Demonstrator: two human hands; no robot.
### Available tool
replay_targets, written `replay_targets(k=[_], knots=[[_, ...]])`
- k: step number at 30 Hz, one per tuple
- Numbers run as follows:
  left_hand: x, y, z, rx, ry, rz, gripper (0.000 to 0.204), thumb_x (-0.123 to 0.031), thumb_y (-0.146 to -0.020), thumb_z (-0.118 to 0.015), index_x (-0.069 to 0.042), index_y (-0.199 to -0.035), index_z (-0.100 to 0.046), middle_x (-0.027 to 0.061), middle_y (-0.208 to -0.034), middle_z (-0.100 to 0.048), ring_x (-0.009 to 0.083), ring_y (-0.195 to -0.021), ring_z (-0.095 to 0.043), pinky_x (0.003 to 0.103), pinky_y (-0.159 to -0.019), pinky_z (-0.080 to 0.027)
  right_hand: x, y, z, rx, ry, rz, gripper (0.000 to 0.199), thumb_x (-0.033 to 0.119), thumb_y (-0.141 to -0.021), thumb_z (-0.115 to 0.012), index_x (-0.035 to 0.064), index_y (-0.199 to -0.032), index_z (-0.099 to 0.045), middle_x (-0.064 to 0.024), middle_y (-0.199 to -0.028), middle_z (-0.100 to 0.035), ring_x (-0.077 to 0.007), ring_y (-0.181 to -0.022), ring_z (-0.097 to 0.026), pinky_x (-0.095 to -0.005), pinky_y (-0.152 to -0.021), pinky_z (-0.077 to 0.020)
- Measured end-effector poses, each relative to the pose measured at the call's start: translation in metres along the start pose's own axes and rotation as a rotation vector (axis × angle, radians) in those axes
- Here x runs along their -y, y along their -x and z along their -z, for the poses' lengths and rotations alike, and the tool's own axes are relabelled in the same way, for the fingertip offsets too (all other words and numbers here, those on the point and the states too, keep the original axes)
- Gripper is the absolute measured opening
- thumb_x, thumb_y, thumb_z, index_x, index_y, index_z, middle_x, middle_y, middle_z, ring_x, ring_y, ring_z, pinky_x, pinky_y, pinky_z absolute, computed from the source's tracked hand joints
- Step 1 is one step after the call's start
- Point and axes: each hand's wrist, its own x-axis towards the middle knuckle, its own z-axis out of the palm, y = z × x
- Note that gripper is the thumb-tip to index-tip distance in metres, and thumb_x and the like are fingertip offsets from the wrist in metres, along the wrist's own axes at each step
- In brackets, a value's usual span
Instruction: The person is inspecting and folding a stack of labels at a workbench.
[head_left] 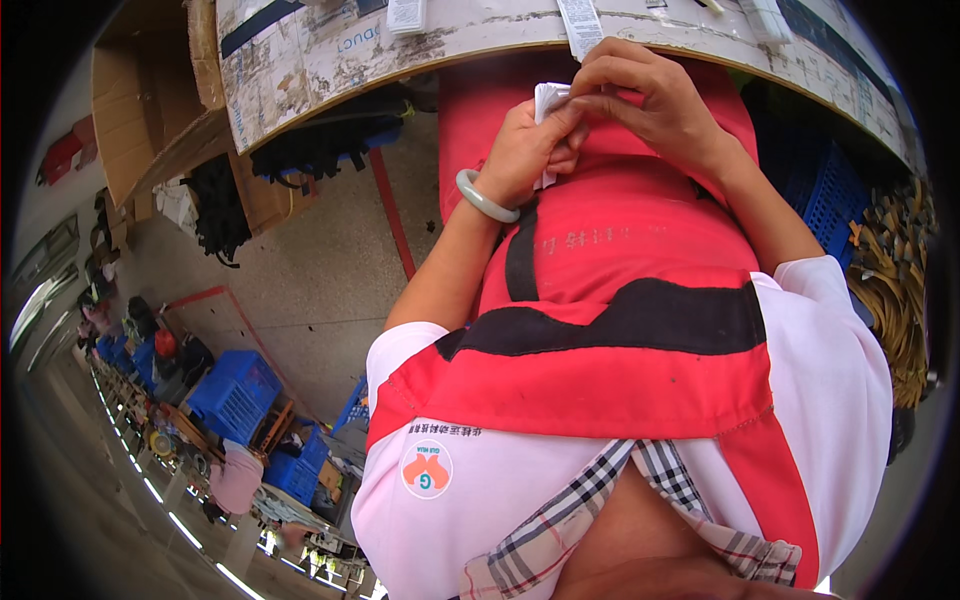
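Far left: open cardboard box [140,100], contents not visible. Lower left: blue crates [235,395] on the floor, contents too small to tell. Centre: left hand [525,150], pale bangle [483,197] at the wrist, fingers clenched round a small white folded piece [550,98]; its long axis runs roughly up-down in view, top end toward the worktop [320,60] edge. Right hand [650,100] meets it from above, fingers pinching its upper edge. Piece held over the red apron [620,250], just below the worktop. Far right: blue crate [820,190], contents unclear.
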Motion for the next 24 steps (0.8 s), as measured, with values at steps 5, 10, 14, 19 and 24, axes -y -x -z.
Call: replay_targets(k=[5, 10, 14, 19, 24], knots=[[0.003, -0.001, 0.006, 0.063, -0.022, -0.002, 0.012, -0.017, -0.100, -0.052, -0.006, -0.098, -0.055, 0.0019, -0.075, -0.051, 0.0054, -0.053, -0.036, 0.020, -0.047, -0.031, -0.006, 0.003, -0.006, -0.040, 0.026, -0.102, 0.010, 0.012, -0.087, -0.067, 0.0030, -0.092, -0.065, -0.0088, -0.086, -0.060, -0.0239, -0.078, -0.061, -0.0317, -0.069, -0.0487], [0.003, -0.001, 0.005, 0.041, -0.041, 0.000, 0.011, -0.017, -0.100, -0.053, -0.006, -0.098, -0.055, 0.0023, -0.076, -0.052, 0.0058, -0.054, -0.038, 0.021, -0.047, -0.032, -0.010, 0.003, -0.004, 0.007, 0.004, -0.113, 0.012, 0.012, -0.088, -0.066, 0.0023, -0.093, -0.064, -0.0091, -0.084, -0.060, -0.0232, -0.077, -0.061, -0.0317, -0.069, -0.0485], [0.003, -0.001, 0.005, 0.064, -0.052, -0.012, 0.013, -0.019, -0.100, -0.053, -0.006, -0.099, -0.055, 0.0020, -0.076, -0.052, 0.0058, -0.054, -0.038, 0.021, -0.048, -0.033, -0.008, 0.003, -0.004, -0.013, -0.061, -0.175, 0.011, 0.013, -0.089, -0.064, 0.0019, -0.093, -0.063, -0.0089, -0.084, -0.060, -0.0207, -0.077, -0.061, -0.0307, -0.070, -0.0486], [0.003, 0.000, 0.004, 0.064, -0.030, -0.009, 0.017, -0.022, -0.101, -0.051, -0.006, -0.098, -0.055, 0.0020, -0.076, -0.052, 0.0058, -0.054, -0.038, 0.021, -0.048, -0.034, -0.009, 0.006, -0.009, -0.023, -0.065, -0.200, 0.017, 0.015, -0.090, -0.063, 0.0042, -0.103, -0.064, -0.0100, -0.092, -0.061, -0.0230, -0.083, -0.061, -0.0319, -0.075, -0.0492], [0.004, 0.002, 0.004, -0.004, 0.005, -0.023, 0.020, -0.023, -0.100, -0.053, -0.006, -0.089, -0.055, 0.0012, -0.068, -0.051, 0.0078, -0.052, -0.044, 0.024, -0.046, -0.038, 0.000, 0.014, -0.025, 0.050, 0.141, -0.117, 0.044, 0.025, -0.094, -0.059, 0.0126, -0.135, -0.050, -0.0133, -0.118, -0.055, -0.0322, -0.103, -0.056, -0.0380, -0.091, -0.0449]])
